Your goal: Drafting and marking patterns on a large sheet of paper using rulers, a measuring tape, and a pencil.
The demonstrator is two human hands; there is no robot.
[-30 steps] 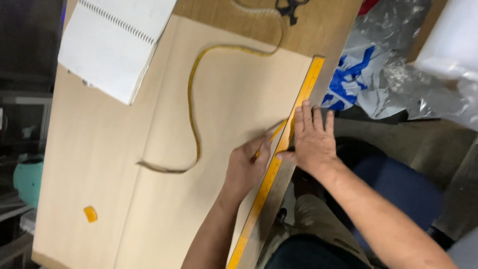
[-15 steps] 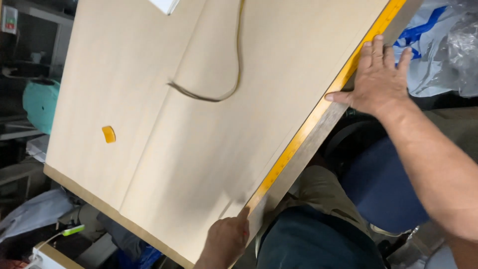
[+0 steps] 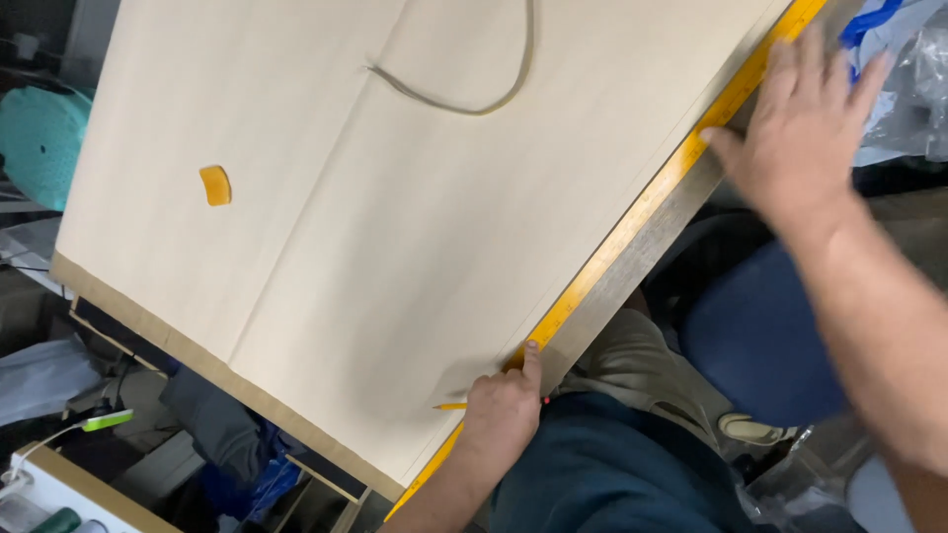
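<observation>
Two hands work one long yellow ruler (image 3: 632, 222) lying along the counter (image 3: 612, 281) edge nearest the person, over tan paper (image 3: 395, 227). The right hand (image 3: 805, 133) presses flat and open on its far end; the left hand (image 3: 504, 410), closed around a pencil (image 3: 449, 406), sits at the near end, forefinger touching the ruler.

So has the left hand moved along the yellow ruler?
Yes. The left hand slid down the yellow ruler toward the paper's near corner, away from the right hand.

Left hand (image 3: 502, 407) curled, index finger extended; right hand (image 3: 805, 128) flat, fingers spread, forearm reaching forward.
</observation>
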